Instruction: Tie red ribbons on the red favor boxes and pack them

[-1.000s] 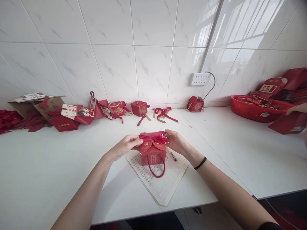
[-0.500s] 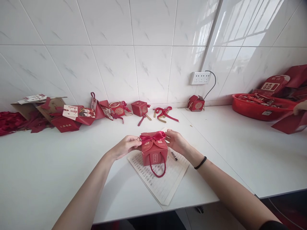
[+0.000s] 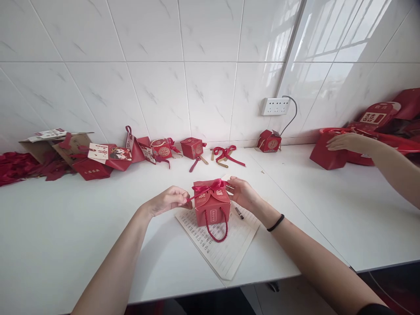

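White worktop (image 3: 65,227), red box (image 3: 212,206) with ribbon bow (image 3: 211,186) at frame centre, left hand (image 3: 168,202) grip pinched on ribbon tail (image 3: 190,199), right hand (image 3: 243,193) beside bow, can't tell its grip.

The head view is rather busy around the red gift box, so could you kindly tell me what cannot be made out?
Head view, red gift box: its inside, hidden by the closed top flaps.
Head view, notepad: part of the page, covered by the box; the handwriting, too small to read.
Head view, red basin: part of it, behind the co-worker's hand and red carton.
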### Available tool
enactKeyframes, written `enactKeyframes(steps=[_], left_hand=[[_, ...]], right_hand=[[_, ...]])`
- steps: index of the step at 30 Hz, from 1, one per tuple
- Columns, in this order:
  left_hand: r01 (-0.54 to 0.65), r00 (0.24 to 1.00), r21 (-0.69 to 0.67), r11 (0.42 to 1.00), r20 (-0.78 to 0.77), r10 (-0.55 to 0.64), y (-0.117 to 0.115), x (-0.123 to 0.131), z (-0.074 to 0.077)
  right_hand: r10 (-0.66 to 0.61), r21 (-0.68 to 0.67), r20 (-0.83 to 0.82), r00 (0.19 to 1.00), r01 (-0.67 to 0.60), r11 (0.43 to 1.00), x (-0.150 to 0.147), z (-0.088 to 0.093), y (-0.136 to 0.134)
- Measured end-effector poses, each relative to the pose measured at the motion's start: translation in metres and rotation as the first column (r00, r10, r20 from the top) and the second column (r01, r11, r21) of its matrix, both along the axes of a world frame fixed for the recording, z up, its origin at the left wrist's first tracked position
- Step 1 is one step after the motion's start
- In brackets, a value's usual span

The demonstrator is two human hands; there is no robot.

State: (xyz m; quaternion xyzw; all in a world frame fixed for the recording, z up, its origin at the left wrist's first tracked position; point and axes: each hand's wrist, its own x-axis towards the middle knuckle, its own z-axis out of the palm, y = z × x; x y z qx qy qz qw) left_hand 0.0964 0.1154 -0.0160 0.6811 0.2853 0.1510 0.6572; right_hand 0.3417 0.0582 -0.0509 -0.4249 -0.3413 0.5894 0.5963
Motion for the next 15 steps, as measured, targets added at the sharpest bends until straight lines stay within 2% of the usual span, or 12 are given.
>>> enactKeyframes(steps=[2,3,6,8,10,12,15], left_hand=[[0.015,1.000,-0.009,1.000,-0.018,-0.015,0.000,-0.001,0.002],[-0.016,1.000,0.019,1.000,-0.005,0.016,0.000,0.000,0.002],[-0.221,0.975,0.198,0.955,0.074,0.210,-0.003,0.005,0.003],[-0.286,0.958,0.280,0.916,0.095,0.270,-0.005,0.011,0.002],[-0.258,0.966,0.299,0.919,0.087,0.243,-0.008,0.016,0.001],[-0.238,0.971,0.308,0.921,0.088,0.221,-0.010,0.019,-0.001],[-0.246,0.969,0.343,0.906,0.093,0.228,-0.011,0.021,-0.003]], right_hand=[[-0.062,0.031,0.071,0.996,0.060,0.998,0.001,0.002,-0.001],[-0.113,0.052,0.101,0.988,0.108,0.993,0.002,0.003,-0.002],[-0.286,0.194,0.324,0.902,0.233,0.953,0.003,0.010,-0.008],[-0.323,0.293,0.526,0.787,0.189,0.937,0.001,0.013,-0.011],[-0.278,0.316,0.636,0.720,0.086,0.945,-0.004,0.015,-0.015],[-0.194,0.291,0.608,0.770,0.011,0.957,-0.009,0.016,-0.017],[-0.064,0.258,0.462,0.884,-0.065,0.964,-0.014,0.017,-0.019]])
